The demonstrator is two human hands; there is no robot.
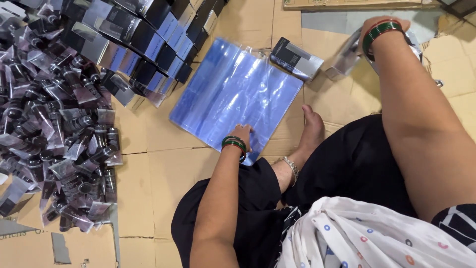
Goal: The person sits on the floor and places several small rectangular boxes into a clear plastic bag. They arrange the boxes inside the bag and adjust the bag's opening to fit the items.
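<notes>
A stack of clear, bluish plastic sleeves [237,94], glossy and creased, is laid flat on the cardboard floor [148,164]. Its near edge is touched by the left hand [241,135], whose fingers are seen resting on the film; whether they are spread or pinching cannot be told. The stack extends up and away from that hand. The right hand [384,30] is placed on a silvery box [347,57]; its fingers are hidden, so its grip cannot be told. A dark box [296,58] lies between stack and right hand.
</notes>
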